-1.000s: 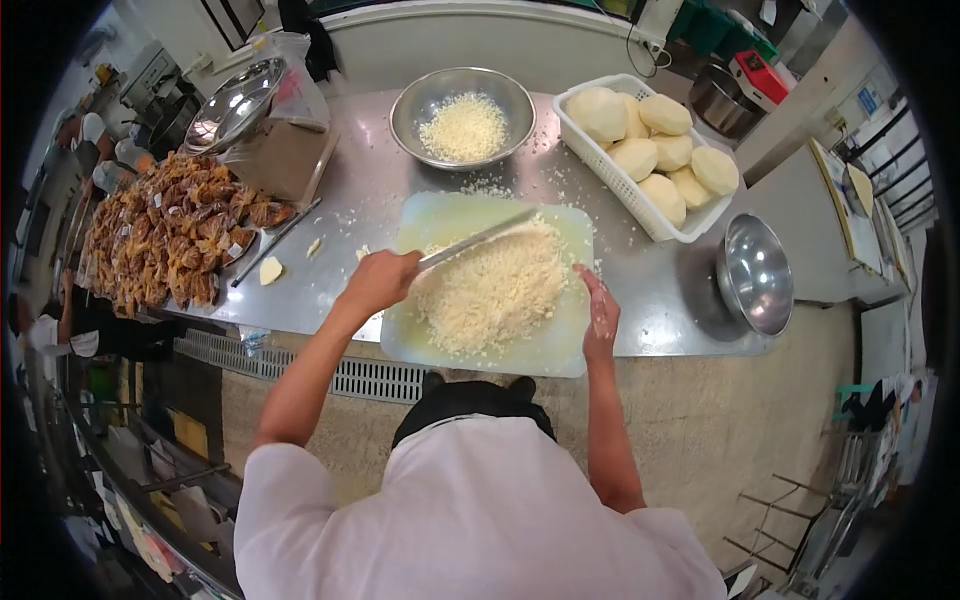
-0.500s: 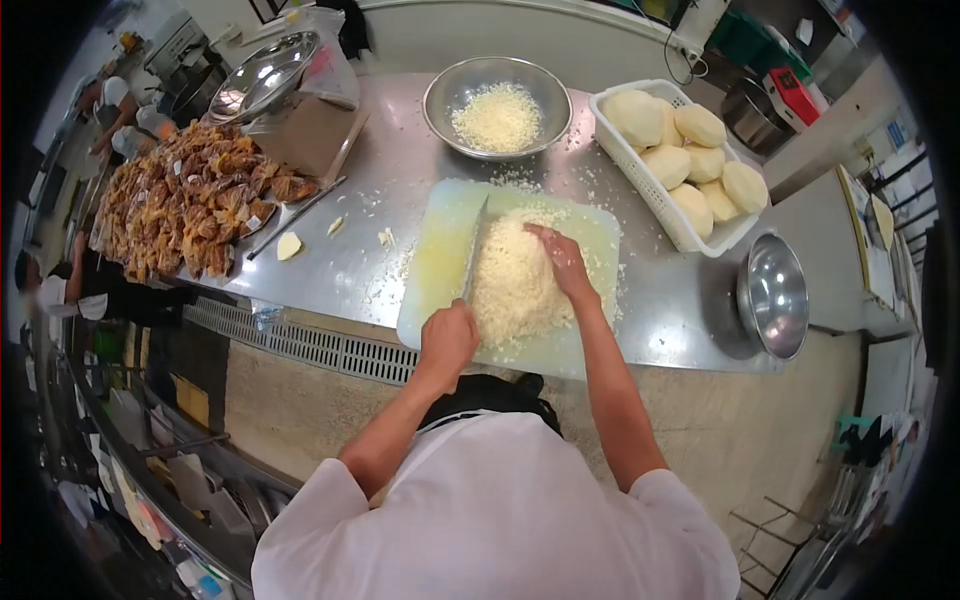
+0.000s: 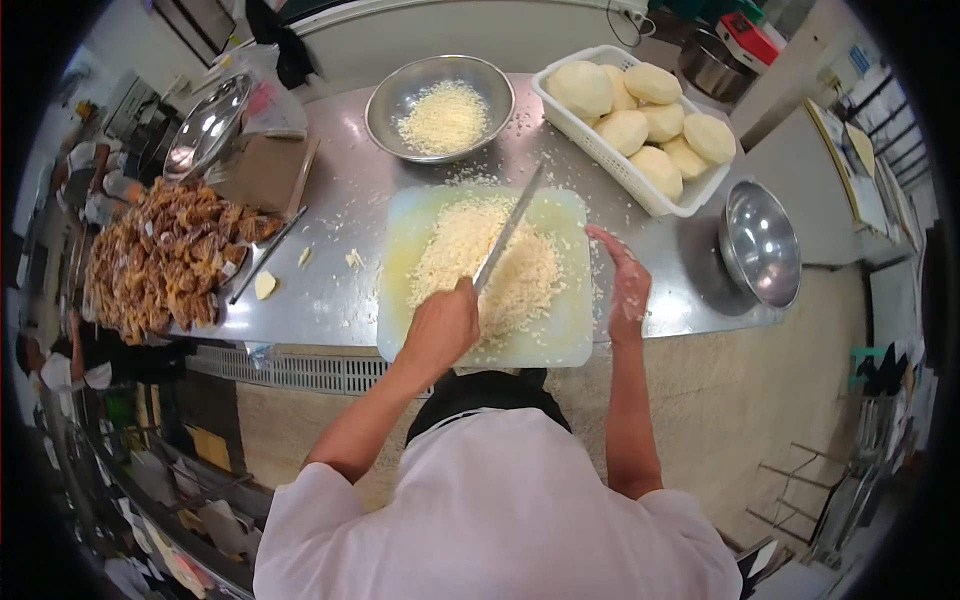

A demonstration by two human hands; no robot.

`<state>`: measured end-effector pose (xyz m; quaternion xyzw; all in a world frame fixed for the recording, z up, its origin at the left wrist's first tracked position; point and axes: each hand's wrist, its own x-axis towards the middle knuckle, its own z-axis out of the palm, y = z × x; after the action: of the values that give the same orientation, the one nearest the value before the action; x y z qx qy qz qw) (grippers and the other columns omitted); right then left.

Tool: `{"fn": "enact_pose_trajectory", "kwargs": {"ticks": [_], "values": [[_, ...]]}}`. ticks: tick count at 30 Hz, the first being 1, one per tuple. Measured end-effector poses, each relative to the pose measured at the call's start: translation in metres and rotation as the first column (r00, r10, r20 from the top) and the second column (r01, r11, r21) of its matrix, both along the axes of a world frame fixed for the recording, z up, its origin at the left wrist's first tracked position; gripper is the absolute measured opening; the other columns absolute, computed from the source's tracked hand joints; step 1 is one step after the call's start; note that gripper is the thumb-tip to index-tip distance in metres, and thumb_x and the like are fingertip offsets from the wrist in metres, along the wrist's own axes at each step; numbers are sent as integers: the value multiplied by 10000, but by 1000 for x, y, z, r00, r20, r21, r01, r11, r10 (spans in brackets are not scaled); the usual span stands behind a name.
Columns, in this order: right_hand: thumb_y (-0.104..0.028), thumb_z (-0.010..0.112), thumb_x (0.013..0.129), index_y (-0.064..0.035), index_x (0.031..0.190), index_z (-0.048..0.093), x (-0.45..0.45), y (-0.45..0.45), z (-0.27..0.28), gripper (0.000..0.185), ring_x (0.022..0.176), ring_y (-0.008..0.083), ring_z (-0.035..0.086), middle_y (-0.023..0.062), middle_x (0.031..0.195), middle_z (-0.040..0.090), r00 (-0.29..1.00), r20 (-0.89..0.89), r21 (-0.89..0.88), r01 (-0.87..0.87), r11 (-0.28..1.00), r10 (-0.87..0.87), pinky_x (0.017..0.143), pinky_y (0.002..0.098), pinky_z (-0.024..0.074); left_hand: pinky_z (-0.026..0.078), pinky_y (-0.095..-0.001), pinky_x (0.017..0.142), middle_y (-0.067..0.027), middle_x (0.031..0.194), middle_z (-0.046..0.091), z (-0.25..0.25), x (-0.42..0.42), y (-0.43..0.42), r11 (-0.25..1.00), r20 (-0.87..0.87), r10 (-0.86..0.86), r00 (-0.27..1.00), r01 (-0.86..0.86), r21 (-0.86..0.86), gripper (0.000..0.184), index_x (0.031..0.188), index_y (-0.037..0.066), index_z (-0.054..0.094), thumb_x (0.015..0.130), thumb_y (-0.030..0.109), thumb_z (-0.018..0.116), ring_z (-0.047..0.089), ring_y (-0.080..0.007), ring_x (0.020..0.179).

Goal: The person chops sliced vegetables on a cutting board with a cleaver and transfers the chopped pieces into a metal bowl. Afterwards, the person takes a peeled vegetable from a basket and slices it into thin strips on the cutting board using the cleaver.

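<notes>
My left hand (image 3: 440, 322) is wrapped round the handle of a long knife (image 3: 512, 225), whose blade points away and to the right over a pile of finely chopped pale vegetable (image 3: 445, 255). That pile is spread across a pale green cutting board (image 3: 572, 335). Just off the board's right edge, my right hand (image 3: 627, 285) is held up with fingers stretched out, holding nothing. Bits of the chopped vegetable cling to its palm. Behind the board, a steel bowl (image 3: 385, 105) contains more of the same pale pieces.
A white basket (image 3: 610, 150) of peeled whole vegetables (image 3: 625, 130) stands at back right, near an empty steel bowl (image 3: 760, 245). On the left lie a heap of brown wrapped pieces (image 3: 165, 255), a dark rod (image 3: 268, 257) and a pale scrap (image 3: 265, 285). People work at far left.
My right hand has left the pile and moved right, off the board. The knife has swung from the pile's left side to across it, and the pile is flatter and wider.
</notes>
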<state>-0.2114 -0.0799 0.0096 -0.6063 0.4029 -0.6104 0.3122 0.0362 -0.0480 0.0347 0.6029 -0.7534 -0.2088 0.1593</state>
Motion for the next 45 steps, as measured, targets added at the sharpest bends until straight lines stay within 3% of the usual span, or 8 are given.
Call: {"fn": "enact_pose_trajectory", "kwargs": {"ticks": [3,8,18,24,30,33,37,45], "values": [[-534,338,978,95,1173,598,-24,15,-20,708,1149,282,552,203,1183,629,994,71,6,84,996,-84,1060,401,324,479,-523,617,-282,638,580,-1,-4,26,986,26,-80,996,75,149,91,845,-58,515,808,24,498,607,-454,653],[-517,330,984,92,1177,597,-32,35,-24,692,1146,287,554,209,1178,628,983,83,54,160,986,-164,1066,422,324,452,-525,583,-265,611,552,-79,3,-3,989,32,-150,988,150,9,141,872,-48,500,874,90,534,572,-462,618],[-437,326,1009,126,1223,532,-42,48,-33,637,1211,323,524,242,1243,571,980,90,2,176,984,-176,1087,448,338,456,-511,604,-230,659,588,-42,38,50,876,-27,-381,924,370,308,139,890,21,569,854,153,597,598,-434,673],[-436,329,1010,136,1225,524,-37,40,-31,641,1207,330,527,253,1248,565,985,93,12,144,989,-145,1089,446,337,463,-518,607,-199,695,621,-45,82,-5,969,248,-235,940,205,139,96,810,56,618,817,150,601,617,-388,656],[-431,329,1012,131,1189,550,-29,38,-38,630,1187,337,534,254,1228,580,984,118,-29,134,991,-130,1076,449,340,476,-507,582,-204,643,611,-31,69,0,982,132,-139,982,154,-111,108,879,5,564,818,93,580,620,-400,636],[-425,313,1016,122,1152,580,-21,34,-48,624,1168,331,541,249,1207,598,986,117,-29,125,992,-121,1063,450,343,480,-512,578,-223,627,601,-76,88,-19,990,284,-129,950,142,-25,122,891,-11,517,852,96,562,618,-418,636],[-423,367,1002,114,1125,567,-12,34,-42,587,1210,347,521,261,1253,562,990,112,33,78,996,-82,1086,461,336,484,-528,600,-246,626,594,-21,78,-24,998,202,-66,977,61,30,125,867,-30,498,870,88,540,618,-437,639],[-346,350,1018,49,1241,567,16,-2,-81,503,1229,283,496,174,1263,586,981,21,121,188,975,-192,1089,402,299,484,-534,585,-252,615,588,-41,101,-28,1000,183,8,983,-4,-21,90,855,-33,484,833,43,527,614,-448,630]]}}
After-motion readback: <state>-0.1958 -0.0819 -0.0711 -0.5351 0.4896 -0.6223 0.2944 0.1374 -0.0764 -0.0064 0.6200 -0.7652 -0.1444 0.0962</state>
